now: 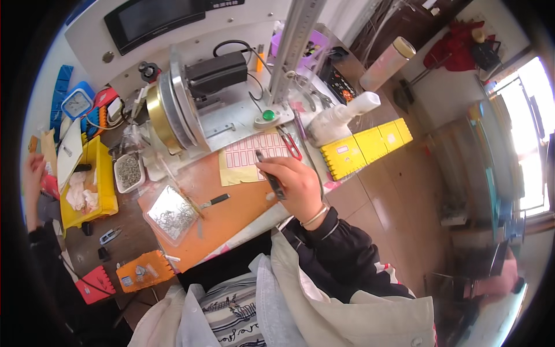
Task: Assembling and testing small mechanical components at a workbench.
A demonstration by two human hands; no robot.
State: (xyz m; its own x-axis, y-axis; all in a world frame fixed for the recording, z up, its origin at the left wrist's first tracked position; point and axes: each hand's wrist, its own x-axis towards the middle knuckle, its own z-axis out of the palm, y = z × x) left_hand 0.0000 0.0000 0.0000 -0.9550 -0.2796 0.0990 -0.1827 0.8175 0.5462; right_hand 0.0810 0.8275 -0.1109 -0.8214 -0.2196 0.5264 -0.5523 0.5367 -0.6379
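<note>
My right hand point(302, 191) is closed around a slim dark hand tool point(274, 184), over the front right of the bench. Its upper end pokes out past my fingers; the exact kind does not show. Below and beyond it lies a yellowish sheet of red-bordered labels point(245, 156), with red-handled pliers point(292, 146) at its right. Far to the left, at the picture's dark rim, my left hand point(33, 173) reaches beside a yellow bin point(107, 191) holding crumpled pale material. Its fingers are loosely bent and apart, with nothing visible in them, near a red object point(50, 185).
A machine with a brass-coloured disc point(156, 118) and black motor point(217, 75) stands at the back. A white tub point(130, 172) and a clear tray point(171, 217) hold small metal parts. A black-handled tool point(215, 200), white bottle point(341, 118) and yellow bins point(367, 147) are around.
</note>
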